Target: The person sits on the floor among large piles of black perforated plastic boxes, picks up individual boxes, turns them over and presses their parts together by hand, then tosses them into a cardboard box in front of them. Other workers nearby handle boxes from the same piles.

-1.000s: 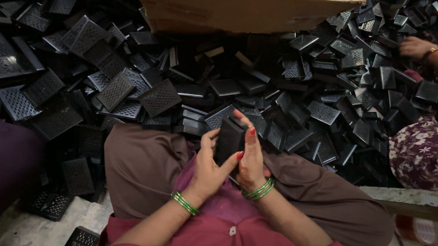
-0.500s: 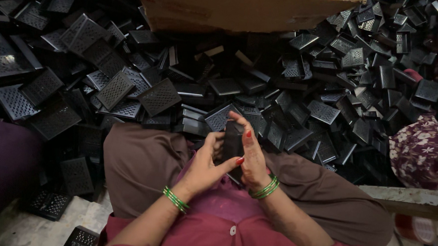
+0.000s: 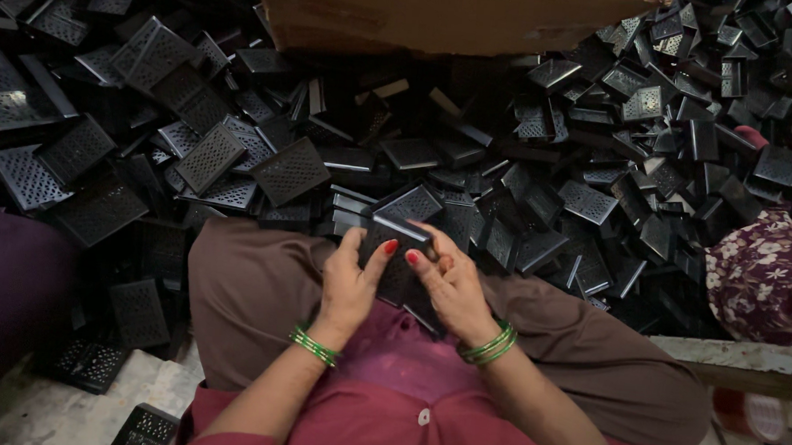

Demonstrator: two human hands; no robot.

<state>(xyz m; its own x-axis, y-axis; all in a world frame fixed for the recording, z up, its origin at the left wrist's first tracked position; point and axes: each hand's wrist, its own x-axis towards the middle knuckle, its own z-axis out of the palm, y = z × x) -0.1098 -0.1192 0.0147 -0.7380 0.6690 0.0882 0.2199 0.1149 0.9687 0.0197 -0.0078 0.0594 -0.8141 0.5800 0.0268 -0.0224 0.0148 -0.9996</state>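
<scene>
Heaped across the floor lies a pile of black perforated plates (image 3: pixel 238 167), with a cardboard box (image 3: pixel 441 15) at the far edge. Over the lap, a small black plate (image 3: pixel 401 249) sits between both hands — the left hand (image 3: pixel 349 287) curls its fingers around the near-left edge, the right hand (image 3: pixel 451 283) pinches the other side. Green bangles (image 3: pixel 312 345) ring each wrist; a floral-clothed person (image 3: pixel 767 279) sits to the right.

A cardboard box (image 3: pixel 441 15) sits behind the heap of perforated plates (image 3: pixel 540 175), ahead of the knees.
</scene>
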